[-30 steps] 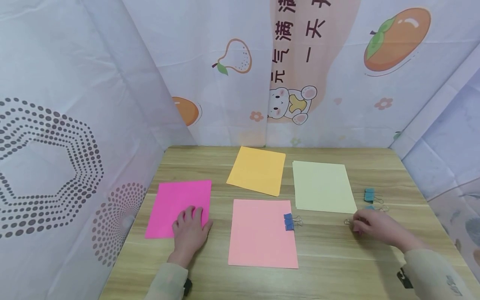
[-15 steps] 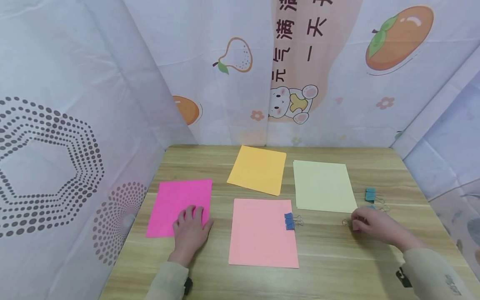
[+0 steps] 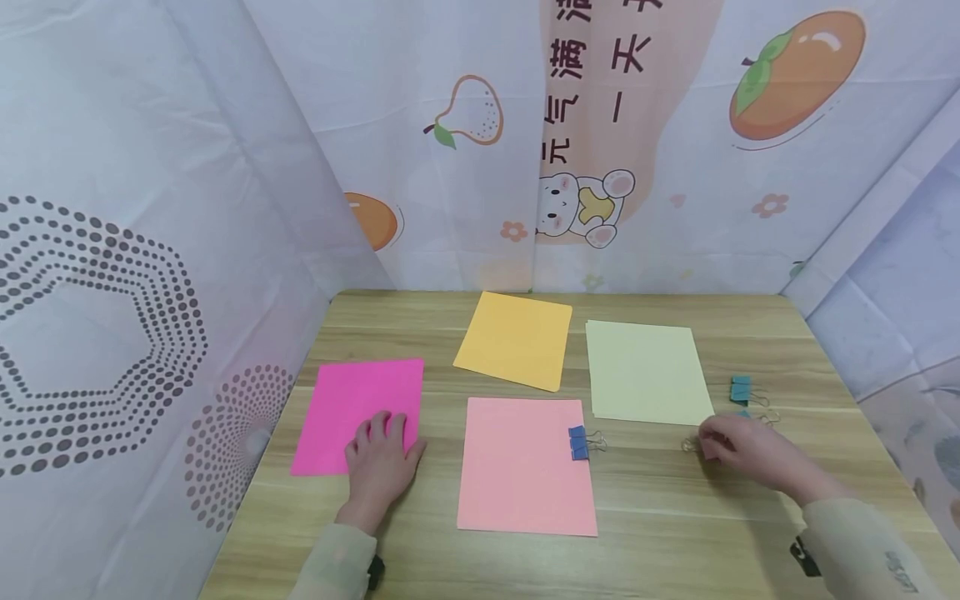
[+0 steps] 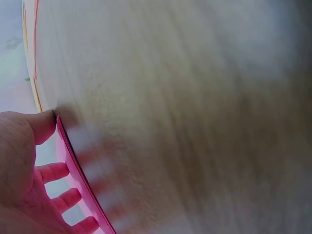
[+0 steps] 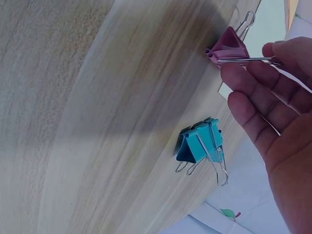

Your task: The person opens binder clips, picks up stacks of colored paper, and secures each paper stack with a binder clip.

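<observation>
My left hand (image 3: pixel 381 471) rests with spread fingers on the near edge of a magenta paper stack (image 3: pixel 330 417); its thumb is at the stack's edge in the left wrist view. At the right, my right hand (image 3: pixel 750 454) pinches a pinkish-purple binder clip (image 5: pixel 230 48) by one wire handle, thumb against fingers. In the head view that clip is mostly hidden by the hand. Beyond the right hand lie teal binder clips (image 3: pixel 740 390), one partly covered. In the middle, a blue binder clip (image 3: pixel 578 443) grips the right edge of light pink paper (image 3: pixel 525 475).
Yellow paper (image 3: pixel 517 340) lies at the back of the wooden table (image 3: pixel 652 533), with pale green paper (image 3: pixel 648 375) to its right, close to the right hand. A printed white curtain (image 3: pixel 450 208) hangs along the table's far edge.
My right hand has shifted slightly left with the pinkish-purple binder clip. The left hand stays where it was on the magenta paper.
</observation>
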`<state>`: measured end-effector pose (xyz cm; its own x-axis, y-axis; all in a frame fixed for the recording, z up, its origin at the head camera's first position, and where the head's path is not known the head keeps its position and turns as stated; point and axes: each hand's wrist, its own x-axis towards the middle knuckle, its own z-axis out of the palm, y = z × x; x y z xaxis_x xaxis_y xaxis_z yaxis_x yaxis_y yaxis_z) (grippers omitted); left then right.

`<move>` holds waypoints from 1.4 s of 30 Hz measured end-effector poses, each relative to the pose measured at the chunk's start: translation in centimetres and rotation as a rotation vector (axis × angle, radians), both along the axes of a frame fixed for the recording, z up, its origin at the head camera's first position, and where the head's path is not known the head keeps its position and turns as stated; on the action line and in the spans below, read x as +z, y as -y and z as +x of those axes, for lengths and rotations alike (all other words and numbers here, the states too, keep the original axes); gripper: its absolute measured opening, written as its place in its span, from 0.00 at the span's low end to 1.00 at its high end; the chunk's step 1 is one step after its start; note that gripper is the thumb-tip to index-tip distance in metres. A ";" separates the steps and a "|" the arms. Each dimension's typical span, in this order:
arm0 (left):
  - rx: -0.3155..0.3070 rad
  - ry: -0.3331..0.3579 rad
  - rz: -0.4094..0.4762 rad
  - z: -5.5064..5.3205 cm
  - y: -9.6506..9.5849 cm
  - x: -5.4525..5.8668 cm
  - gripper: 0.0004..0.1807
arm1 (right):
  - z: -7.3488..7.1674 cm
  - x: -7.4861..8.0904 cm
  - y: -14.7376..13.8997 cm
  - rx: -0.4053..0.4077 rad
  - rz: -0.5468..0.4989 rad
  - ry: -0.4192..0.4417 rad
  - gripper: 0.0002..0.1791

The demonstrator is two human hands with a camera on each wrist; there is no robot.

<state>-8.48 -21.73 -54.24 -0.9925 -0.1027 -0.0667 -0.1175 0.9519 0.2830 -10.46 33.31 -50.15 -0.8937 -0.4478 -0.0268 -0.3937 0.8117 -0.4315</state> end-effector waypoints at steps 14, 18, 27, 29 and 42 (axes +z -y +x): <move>-0.001 0.006 -0.002 0.0 0.1 0.0 0.37 | 0.3 -0.2 0.4 0.077 -0.020 -0.231 0.13; -0.002 0.010 0.007 0.1 0.1 0.1 0.36 | 0.3 -0.3 0.5 0.082 -0.031 -0.247 0.12; -0.006 0.004 -0.001 0.0 0.1 0.0 0.36 | 0.2 -0.6 0.6 0.078 -0.032 -0.324 0.13; -0.006 0.004 -0.003 0.0 0.1 -0.1 0.36 | 0.2 -0.7 0.7 0.084 -0.034 -0.354 0.14; -0.007 0.011 0.012 0.1 0.0 0.1 0.36 | 0.4 -0.4 1.1 0.024 -0.012 -0.282 0.11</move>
